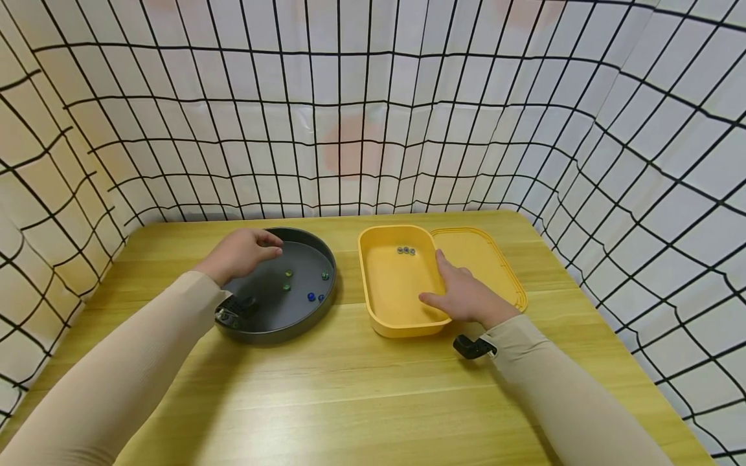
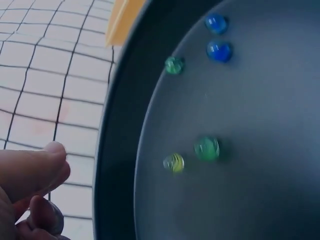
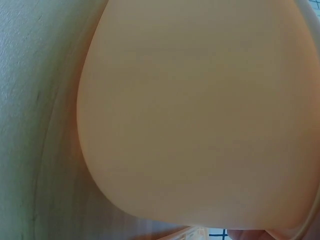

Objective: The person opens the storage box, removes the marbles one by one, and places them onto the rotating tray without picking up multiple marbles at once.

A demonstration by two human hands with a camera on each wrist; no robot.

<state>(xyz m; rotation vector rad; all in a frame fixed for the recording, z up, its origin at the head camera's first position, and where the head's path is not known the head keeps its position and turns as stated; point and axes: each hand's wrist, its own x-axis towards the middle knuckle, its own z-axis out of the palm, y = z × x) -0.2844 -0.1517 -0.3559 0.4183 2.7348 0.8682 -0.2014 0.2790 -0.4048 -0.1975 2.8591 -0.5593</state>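
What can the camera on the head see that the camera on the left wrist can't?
Only the head view shows the whole table, the right hand resting on the yellow box, three marbles inside that box, and the yellow lid beside it.

Only the left wrist view shows the marbles up close: two blue, two green, one yellow-striped, and one pinched in the fingers.

Both show the dark round tray, its marbles, and the left hand.
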